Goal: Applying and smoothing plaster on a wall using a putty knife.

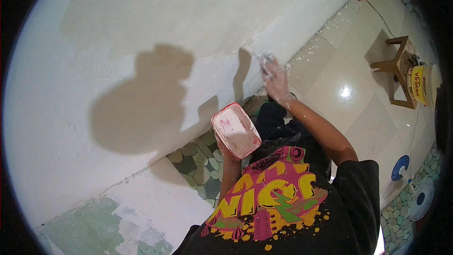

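A: Figure, head view. The right hand [276,81], dusted white, presses a small putty blade [265,61] against the white wall [141,28]; its grip is clenched around the blade's handle, which the fingers mostly hide. The left hand [225,150] cradles a pink tub [236,130] from below, grasping its underside and lower edge.

B: Why is the tub held there?

A: It sits tilted with its mouth up, close to the chest and near the working hand. This placement, one may judge, keeps the white paste inside within short reach of the blade.

B: And the edges?

A: The blade meets the wall close above the line where the wall joins the tiled floor [349,94]. White crumbs lie along that joint. A band of pebble-patterned facing [200,165] shows low down beneath the tub.

B: Room for movement?

A: The wall runs broad and unbroken to the person's left. To the right, a wooden stool [397,68] carrying a yellow bucket [419,85] stands well apart, and a blue fan [417,196] lies farther off.
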Motion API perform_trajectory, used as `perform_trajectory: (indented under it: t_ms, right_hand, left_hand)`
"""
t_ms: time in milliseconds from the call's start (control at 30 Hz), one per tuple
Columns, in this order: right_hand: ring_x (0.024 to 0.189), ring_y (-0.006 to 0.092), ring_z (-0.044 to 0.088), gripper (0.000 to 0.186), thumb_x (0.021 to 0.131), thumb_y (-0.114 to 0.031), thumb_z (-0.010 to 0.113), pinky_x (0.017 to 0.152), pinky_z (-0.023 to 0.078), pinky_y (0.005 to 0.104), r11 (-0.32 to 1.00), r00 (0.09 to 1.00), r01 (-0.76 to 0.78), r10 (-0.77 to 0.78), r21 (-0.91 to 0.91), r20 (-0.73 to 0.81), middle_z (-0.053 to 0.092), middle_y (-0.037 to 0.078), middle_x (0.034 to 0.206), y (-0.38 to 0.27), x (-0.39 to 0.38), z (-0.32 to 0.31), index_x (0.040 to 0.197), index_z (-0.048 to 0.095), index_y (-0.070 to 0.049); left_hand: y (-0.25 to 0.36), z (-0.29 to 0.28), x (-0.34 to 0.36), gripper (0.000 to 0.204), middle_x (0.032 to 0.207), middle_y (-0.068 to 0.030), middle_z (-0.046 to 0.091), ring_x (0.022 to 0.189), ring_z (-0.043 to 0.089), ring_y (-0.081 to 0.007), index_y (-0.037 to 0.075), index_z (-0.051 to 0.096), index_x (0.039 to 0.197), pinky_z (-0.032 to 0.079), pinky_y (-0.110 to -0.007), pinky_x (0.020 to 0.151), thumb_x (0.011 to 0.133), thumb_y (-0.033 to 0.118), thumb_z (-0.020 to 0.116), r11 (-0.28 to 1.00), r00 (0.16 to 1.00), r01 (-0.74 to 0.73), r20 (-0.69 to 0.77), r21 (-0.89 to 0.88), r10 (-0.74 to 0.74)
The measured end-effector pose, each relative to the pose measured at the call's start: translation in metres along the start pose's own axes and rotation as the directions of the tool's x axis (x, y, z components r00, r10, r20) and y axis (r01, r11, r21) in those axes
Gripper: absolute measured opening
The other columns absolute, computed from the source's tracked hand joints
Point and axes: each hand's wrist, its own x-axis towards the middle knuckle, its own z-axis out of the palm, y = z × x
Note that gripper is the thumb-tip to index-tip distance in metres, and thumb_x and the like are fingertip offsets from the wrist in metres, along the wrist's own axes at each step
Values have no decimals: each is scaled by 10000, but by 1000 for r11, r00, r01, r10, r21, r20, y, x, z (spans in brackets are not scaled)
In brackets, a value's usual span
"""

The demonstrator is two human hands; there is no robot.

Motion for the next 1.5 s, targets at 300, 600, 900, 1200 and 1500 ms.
perform_trajectory:
  t_ms: [300, 600, 900, 1200, 1500]
  right_hand:
    - [999, 174, 572, 237, 928, -2, 543, 850, 476, 273, 994, 977, 97, -104, -46, -185, 587, 115, 1133, -37, 35, 32, 1147, 622, 46]
    - [1291, 445, 441, 499, 833, -55, 551, 1109, 358, 424, 973, 961, 122, -66, -197, 269, 524, 272, 1341, -19, -29, 51, 1332, 559, -65]
    - [1130, 160, 552, 367, 896, 47, 545, 928, 453, 229, 994, 974, -22, 46, 108, -222, 575, 89, 1225, -32, 42, -15, 1255, 603, -8]
    - [1177, 192, 515, 409, 903, 46, 512, 985, 416, 271, 994, 985, 92, -100, -63, -138, 494, 98, 1302, -20, 12, 73, 1308, 558, 5]
    - [1199, 336, 540, 419, 888, -70, 589, 1016, 437, 397, 942, 979, -192, 164, 277, 121, 533, 179, 1335, -17, -24, 40, 1307, 583, -51]
  left_hand:
    - [0, -10, -6, 618, 1355, -131, 550, 1193, 568, -362, 135, 454, 1413, 494, -562, 967, 945, 536, 486, 992, 999, 36, 3, -121, -36]
    - [1, -20, -12, 655, 1340, -112, 565, 1172, 584, -331, 148, 451, 1418, 503, -514, 973, 932, 586, 489, 998, 1000, -17, 10, -56, 18]
    - [-4, -29, -14, 617, 1354, -112, 556, 1199, 564, -347, 168, 463, 1415, 485, -536, 987, 933, 552, 501, 988, 995, -71, 61, -134, 80]
    - [-7, -26, -10, 614, 1351, -102, 557, 1199, 565, -342, 151, 457, 1413, 484, -523, 997, 933, 528, 514, 987, 998, -44, 28, -153, 49]
    - [-1, -40, -3, 620, 1356, -94, 553, 1202, 564, -330, 149, 456, 1413, 483, -525, 997, 935, 542, 503, 995, 1000, -18, 13, -94, 19]
